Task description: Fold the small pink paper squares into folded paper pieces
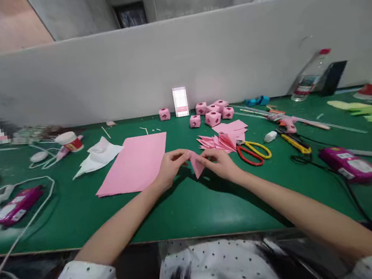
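2 hands at mid-worktop (197, 212): left hand (171, 166) and right hand (220, 162) both pinch 1 folded pink paper piece (197, 166) between them, right of 1 large pink sheet (135, 163). Also counted: 1 pair of scissors (254, 151) and 7 pink cubes (213, 117), the clustered ones hard to separate. The pile of folded pieces (216, 142) overlaps too much to count, and fingertips hide the held piece's upper edge.

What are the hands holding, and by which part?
A small folded pink paper: the left hand pinches its left edge, the right hand its right edge.
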`<state>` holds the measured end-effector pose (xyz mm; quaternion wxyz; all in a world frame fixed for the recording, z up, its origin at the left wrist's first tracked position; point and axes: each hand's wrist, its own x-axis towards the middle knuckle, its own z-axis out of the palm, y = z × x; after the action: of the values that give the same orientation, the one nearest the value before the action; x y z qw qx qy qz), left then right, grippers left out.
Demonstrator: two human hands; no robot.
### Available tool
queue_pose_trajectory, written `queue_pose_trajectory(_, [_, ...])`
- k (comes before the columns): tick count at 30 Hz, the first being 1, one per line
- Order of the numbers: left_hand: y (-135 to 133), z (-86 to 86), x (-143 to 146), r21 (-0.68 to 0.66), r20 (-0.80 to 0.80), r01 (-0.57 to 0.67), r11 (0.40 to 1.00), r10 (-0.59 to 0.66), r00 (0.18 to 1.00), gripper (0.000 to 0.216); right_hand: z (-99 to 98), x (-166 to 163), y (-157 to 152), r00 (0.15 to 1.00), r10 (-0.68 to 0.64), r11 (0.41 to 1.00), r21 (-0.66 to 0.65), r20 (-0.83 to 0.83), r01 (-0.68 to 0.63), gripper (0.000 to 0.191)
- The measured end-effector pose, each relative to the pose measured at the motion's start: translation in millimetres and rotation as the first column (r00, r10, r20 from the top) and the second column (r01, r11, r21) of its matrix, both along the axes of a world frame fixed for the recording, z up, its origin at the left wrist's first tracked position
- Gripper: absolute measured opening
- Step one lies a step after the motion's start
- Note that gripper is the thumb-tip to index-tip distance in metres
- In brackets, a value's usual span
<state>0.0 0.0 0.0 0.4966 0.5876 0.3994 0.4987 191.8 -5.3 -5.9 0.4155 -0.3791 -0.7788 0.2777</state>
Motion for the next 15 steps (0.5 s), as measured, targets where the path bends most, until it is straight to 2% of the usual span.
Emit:
queue_pose_trajectory(6, [-3.5,2.7,-0.7,0.014,0.011,0.007,1.0,-0.007,1.0,0.03,-0.5,-4.4,-1.6,1.0,-0.003,1.0,-0.009,-0.006,0.003,0.033])
queue_pose_trajectory(15, [-4.7,3.1,0.2,-0.066,0.04,0.026,0.997,-0.024,0.999,0.032,-0.4,-4.0,-3.2,1.0,-0.009,1.0,-0.021,-0.001,0.009,0.032])
